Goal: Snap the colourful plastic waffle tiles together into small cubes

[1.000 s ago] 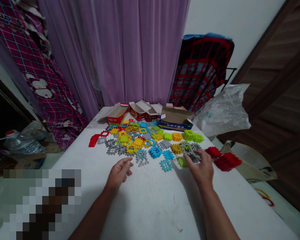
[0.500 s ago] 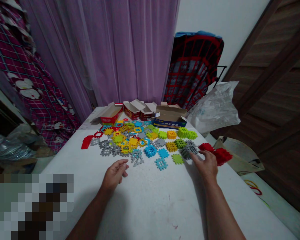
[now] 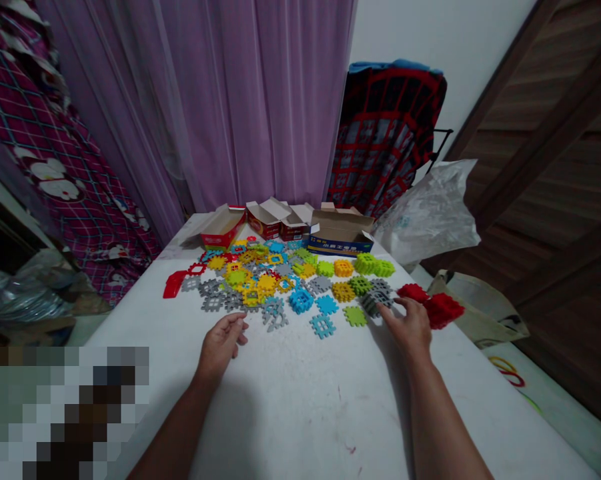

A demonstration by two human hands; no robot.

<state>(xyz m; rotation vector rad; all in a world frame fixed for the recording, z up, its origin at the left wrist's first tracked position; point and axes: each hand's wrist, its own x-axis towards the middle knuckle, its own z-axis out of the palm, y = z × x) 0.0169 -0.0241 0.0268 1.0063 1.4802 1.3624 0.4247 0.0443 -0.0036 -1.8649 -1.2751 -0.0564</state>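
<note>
My left hand [image 3: 221, 343] hovers over the white table [image 3: 290, 407], fingers loosely bent and nothing visible in it. In front of it lies a mixed heap of notched plastic building tiles [image 3: 267, 283] in yellow, grey, blue, green and red. My right hand [image 3: 411, 327] has its thumb and fingers at the right side of a stack of grey notched tiles [image 3: 375, 303], gripping its edge; part of the grip is hidden. Red stacked tiles [image 3: 443, 310] stand just right of this hand. Blue stacked tiles [image 3: 301, 301] and a single green tile [image 3: 355, 316] lie between the hands.
Open cardboard boxes, among them a red one [image 3: 223, 230] and a blue one [image 3: 341, 244], line the table's far edge. Green stacked tiles [image 3: 367, 263] sit by the blue box. A clear plastic bag [image 3: 430, 213] and a beige bag [image 3: 473, 310] are beyond the right edge.
My left hand has drawn back slightly to the left. My right hand has shifted a little left at the grey stack. The tiles look the same.
</note>
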